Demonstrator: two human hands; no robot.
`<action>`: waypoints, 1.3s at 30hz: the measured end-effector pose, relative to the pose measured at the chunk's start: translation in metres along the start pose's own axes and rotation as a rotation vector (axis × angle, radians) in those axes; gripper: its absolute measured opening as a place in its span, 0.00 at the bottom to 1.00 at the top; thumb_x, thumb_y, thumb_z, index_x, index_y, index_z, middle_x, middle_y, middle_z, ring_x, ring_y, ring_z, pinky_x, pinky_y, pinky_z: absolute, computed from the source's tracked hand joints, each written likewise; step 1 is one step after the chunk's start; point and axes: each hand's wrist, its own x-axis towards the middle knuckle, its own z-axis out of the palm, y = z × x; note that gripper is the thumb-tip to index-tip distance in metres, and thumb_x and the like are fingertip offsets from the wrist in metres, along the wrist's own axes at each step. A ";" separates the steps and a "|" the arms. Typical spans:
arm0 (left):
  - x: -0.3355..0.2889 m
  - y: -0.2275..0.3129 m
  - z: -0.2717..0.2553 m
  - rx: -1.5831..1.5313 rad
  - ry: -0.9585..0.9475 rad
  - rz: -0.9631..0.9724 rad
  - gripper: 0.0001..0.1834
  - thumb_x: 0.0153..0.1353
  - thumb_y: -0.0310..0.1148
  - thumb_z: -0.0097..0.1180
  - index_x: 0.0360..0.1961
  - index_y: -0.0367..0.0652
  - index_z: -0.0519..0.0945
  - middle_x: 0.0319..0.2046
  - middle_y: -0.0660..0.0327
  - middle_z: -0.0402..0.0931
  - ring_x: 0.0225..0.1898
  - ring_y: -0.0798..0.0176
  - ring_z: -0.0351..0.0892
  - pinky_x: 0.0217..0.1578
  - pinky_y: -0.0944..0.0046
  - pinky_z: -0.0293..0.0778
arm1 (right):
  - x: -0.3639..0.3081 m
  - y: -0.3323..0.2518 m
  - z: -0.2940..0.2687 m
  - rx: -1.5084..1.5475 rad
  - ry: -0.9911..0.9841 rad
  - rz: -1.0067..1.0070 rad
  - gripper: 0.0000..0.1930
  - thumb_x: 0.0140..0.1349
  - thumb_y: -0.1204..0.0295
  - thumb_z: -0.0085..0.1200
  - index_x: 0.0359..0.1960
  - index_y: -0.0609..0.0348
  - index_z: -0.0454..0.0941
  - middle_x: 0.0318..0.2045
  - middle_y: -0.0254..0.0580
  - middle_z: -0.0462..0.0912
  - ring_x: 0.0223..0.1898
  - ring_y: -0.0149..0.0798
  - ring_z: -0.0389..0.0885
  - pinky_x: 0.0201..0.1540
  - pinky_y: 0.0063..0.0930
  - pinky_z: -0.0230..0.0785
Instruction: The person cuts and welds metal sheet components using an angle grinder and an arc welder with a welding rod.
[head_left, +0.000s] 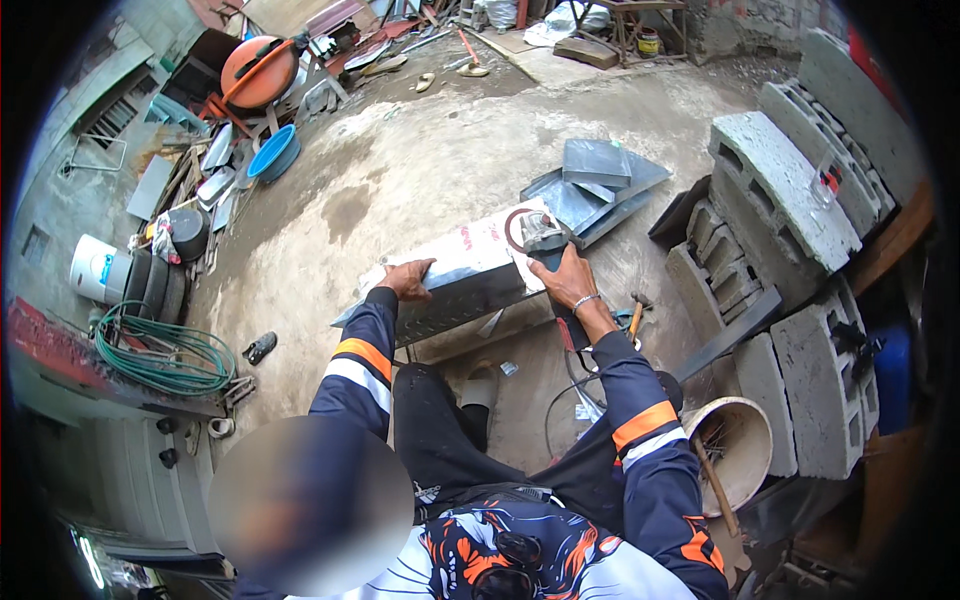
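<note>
In front of my knees lies a long sheet-metal box [462, 297], with a pale, red-marked top and a dark perforated near side. My left hand [407, 279] is pressed on its left end, fingers bent at the edge. An angle grinder [545, 237] is in my right hand [568, 279], wrapped around its body. Its round reddish-brown disc [517, 230] sits at the right end of the box top; whether it touches the metal I cannot tell. Bent grey metal sheets [597, 165] lie on the ground just beyond the grinder.
Concrete blocks [785, 190] are stacked at the right. Nearby are a hammer [636, 316] and a pale bucket [735, 440] holding a wooden-handled tool. A green hose [165, 360], a blue basin [274, 153] and an orange drum [262, 72] stand left. A dark cord [548, 405] runs between my legs.
</note>
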 end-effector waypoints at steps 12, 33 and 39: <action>0.005 -0.003 -0.002 -0.017 0.038 0.026 0.52 0.41 0.42 0.71 0.70 0.50 0.63 0.62 0.51 0.73 0.64 0.46 0.70 0.66 0.37 0.49 | 0.014 0.004 0.010 0.064 0.011 0.014 0.42 0.53 0.42 0.60 0.51 0.76 0.70 0.42 0.76 0.81 0.47 0.69 0.81 0.50 0.52 0.73; 0.016 -0.007 -0.004 -0.040 -0.033 0.001 0.53 0.41 0.42 0.73 0.72 0.52 0.62 0.67 0.56 0.67 0.68 0.49 0.65 0.68 0.26 0.40 | 0.013 -0.005 -0.007 -0.018 -0.031 -0.078 0.41 0.53 0.44 0.62 0.50 0.76 0.68 0.38 0.76 0.81 0.43 0.69 0.82 0.47 0.52 0.75; 0.015 -0.012 -0.006 -0.033 -0.026 -0.021 0.53 0.41 0.42 0.72 0.71 0.53 0.62 0.67 0.56 0.68 0.69 0.50 0.65 0.68 0.26 0.41 | 0.007 -0.014 -0.013 -0.047 -0.086 -0.075 0.41 0.53 0.46 0.63 0.50 0.78 0.68 0.39 0.77 0.80 0.45 0.69 0.81 0.48 0.51 0.74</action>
